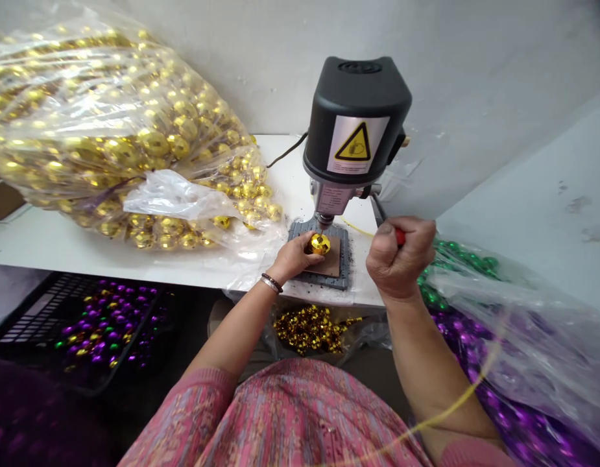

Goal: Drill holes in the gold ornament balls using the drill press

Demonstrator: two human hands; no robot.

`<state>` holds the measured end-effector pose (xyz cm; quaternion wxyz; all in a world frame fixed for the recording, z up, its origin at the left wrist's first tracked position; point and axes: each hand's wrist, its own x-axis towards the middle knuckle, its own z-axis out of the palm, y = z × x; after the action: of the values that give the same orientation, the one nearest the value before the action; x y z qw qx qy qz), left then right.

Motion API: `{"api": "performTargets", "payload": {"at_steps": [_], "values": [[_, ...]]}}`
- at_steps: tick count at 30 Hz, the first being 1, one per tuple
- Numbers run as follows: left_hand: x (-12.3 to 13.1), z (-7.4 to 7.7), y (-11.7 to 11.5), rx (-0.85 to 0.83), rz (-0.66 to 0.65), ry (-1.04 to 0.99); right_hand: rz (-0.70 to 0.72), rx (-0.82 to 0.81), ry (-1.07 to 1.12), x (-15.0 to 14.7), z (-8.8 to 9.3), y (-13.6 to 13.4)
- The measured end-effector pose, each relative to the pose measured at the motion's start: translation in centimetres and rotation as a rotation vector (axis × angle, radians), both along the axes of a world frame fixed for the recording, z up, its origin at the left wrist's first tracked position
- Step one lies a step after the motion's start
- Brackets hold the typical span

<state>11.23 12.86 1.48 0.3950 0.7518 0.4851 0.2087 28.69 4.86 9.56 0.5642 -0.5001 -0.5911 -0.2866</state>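
A shiny gold faceted ball [320, 244] sits under the bit of a black bench drill press [360, 117]. My left hand [296, 255] grips the ball from its left side, thumb and fingers around it. Beneath lies a brown board [329, 263] on the drill's grey base [345, 245], with dark specks scattered over it. The drill bit meets the top of the ball; whether it has gone in, I cannot tell. To the right, my right hand [401, 254] is wrapped round the drill press's feed lever [380, 206], whose red knob [401, 236] shows between the fingers.
A big clear bag of gold balls [134, 143] fills the left of the white table [192, 267]. Gold balls [312, 329] lie in plastic at my lap. A black crate [32, 318] with mixed balls stands lower left. Bags of green [468, 256] and purple balls [499, 402] are at right.
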Motion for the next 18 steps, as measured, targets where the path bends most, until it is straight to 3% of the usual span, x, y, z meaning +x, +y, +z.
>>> {"api": "performTargets", "payload": {"at_steps": [12, 15, 18], "values": [[0.1, -0.1, -0.1, 0.003, 0.010, 0.018, 0.069, 0.034, 0.029, -0.5, -2.0, -0.1], [0.1, -0.5, 0.0, -0.001, -0.005, -0.022, 0.081, 0.048, 0.094, -0.6, -1.1, 0.0], [0.2, -0.8, 0.0, -0.015, 0.012, -0.091, 0.066, 0.042, 0.188, -0.6, 1.2, 0.5]]}}
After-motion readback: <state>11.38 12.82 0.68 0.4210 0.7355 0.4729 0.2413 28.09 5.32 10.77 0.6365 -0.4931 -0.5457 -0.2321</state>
